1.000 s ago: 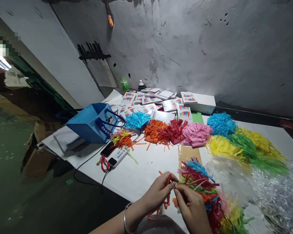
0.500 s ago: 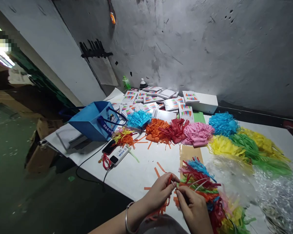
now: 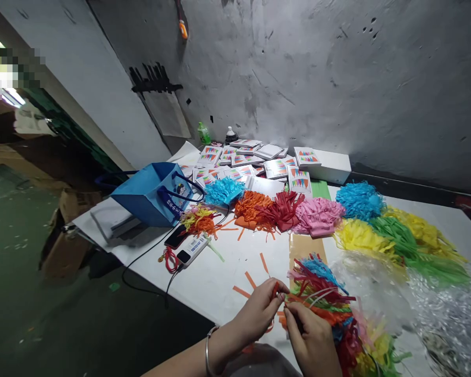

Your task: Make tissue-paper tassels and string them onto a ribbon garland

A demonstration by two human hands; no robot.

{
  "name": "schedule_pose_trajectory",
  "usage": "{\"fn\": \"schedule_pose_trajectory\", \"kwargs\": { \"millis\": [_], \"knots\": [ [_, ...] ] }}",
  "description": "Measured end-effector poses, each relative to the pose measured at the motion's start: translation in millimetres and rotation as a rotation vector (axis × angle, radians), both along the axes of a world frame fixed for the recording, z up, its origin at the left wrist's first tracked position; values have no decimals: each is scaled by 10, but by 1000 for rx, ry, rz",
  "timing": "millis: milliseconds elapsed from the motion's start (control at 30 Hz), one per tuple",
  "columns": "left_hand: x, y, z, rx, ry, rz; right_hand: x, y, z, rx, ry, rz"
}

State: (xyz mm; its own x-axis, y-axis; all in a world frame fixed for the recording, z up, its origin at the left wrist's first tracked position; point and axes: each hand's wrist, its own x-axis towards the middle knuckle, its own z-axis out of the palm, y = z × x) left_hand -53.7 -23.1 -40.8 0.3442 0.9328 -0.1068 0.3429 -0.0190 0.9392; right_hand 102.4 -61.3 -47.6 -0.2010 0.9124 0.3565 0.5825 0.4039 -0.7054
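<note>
My left hand (image 3: 255, 311), with a bangle at the wrist, pinches an orange paper-strip tassel (image 3: 250, 279). Its strips fan out past the knuckles and hang below the palm. Close beside those fingertips, my right hand (image 3: 312, 335) has its thumb and fingers pinched together on something too small to make out. Just beyond and under the right hand lies a pile of multicoloured tassels (image 3: 324, 285) in red, blue, green and orange, with pale strings across it. More yellow, green and pink strips (image 3: 371, 345) lie to its right.
Bundles of orange (image 3: 253, 207), red (image 3: 284, 209) and pink strips (image 3: 320, 214) line the white table (image 3: 227, 277). Printed packets (image 3: 243, 159) are stacked behind. A blue bag (image 3: 153, 191), phone (image 3: 176, 237) and cable are left; clear plastic (image 3: 447, 309) lies right.
The orange strips around my left hand have swung upward and spread, with fewer hanging below it. Both hands stay almost in place, fingertips still close together.
</note>
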Motion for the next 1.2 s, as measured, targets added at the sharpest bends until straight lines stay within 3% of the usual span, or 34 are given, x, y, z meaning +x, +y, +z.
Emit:
{"fn": "schedule_pose_trajectory", "kwargs": {
  "millis": [200, 500, 700, 900, 1100, 1200],
  "knots": [
    [29, -17, -23, 12, 18, 40, -28, -33, -80, 115, -69, -1],
    [72, -55, -11, -22, -2, 69, -66, -65, -178, 139, -167, -8],
    [68, -50, 8, 22, 41, 18, -54, -65, -83, -46, -36, -33],
    [51, -43, 9, 60, 91, -54, 22, 5, 79, -328, 148, -34],
    [29, -84, 99, 115, 103, -247, 34, 91, 8, -695, 495, -30],
    [2, -86, 114, 42, -6, -265, 29, 108, -24, -750, 697, 6]
  ]
}}
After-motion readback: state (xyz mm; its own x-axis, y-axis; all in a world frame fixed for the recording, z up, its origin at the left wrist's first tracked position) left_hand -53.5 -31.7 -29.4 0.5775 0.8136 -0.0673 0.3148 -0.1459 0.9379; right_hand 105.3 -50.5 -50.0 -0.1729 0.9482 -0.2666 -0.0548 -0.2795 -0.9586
